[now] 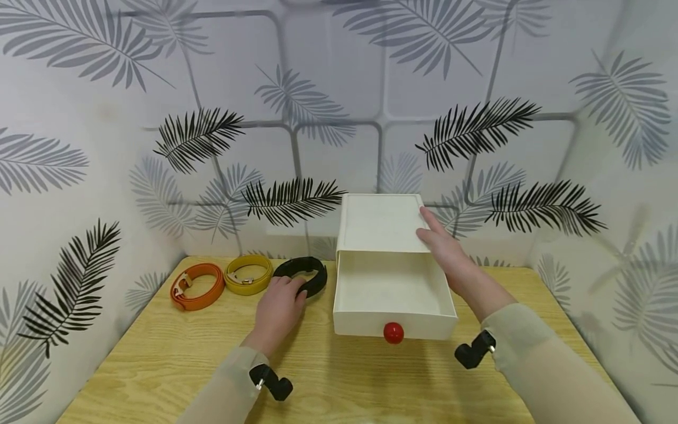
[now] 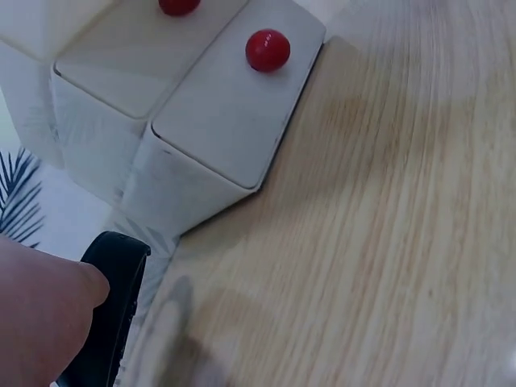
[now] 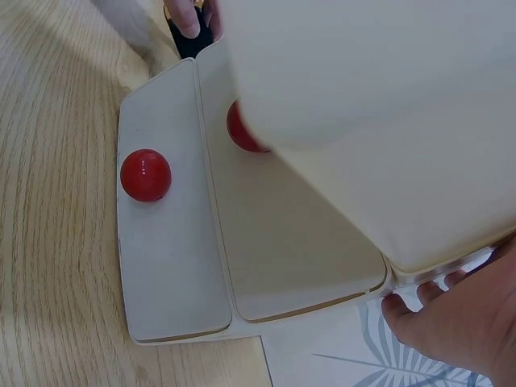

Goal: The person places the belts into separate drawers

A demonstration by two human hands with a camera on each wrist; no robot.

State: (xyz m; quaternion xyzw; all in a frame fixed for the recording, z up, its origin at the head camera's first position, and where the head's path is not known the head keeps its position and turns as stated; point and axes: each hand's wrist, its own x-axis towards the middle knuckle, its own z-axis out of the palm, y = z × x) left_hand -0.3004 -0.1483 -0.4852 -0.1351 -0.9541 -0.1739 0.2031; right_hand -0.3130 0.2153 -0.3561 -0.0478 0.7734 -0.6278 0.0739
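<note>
My left hand [image 1: 279, 307] pinches a coiled black belt [image 1: 316, 281] on the table, left of a white drawer cabinet [image 1: 381, 221]. In the left wrist view the thumb [image 2: 52, 302] lies against the black belt [image 2: 109, 310]. The cabinet's top drawer [image 1: 365, 323] is pulled out, showing a bare inside and a red knob [image 1: 394, 333] on its front. My right hand [image 1: 447, 253] rests on the cabinet's right side, its fingers [image 3: 403, 310] spread along that wall. Two lower drawers, pushed in, show red knobs [image 3: 146, 175] in the right wrist view.
Left of the black belt lie a coiled yellow belt [image 1: 248, 277] and a coiled orange belt [image 1: 197, 287], both with metal buckles. The wooden table [image 1: 339, 383] meets a leaf-patterned wall [image 1: 339, 153] behind the cabinet. The pulled-out drawer overhangs the tabletop.
</note>
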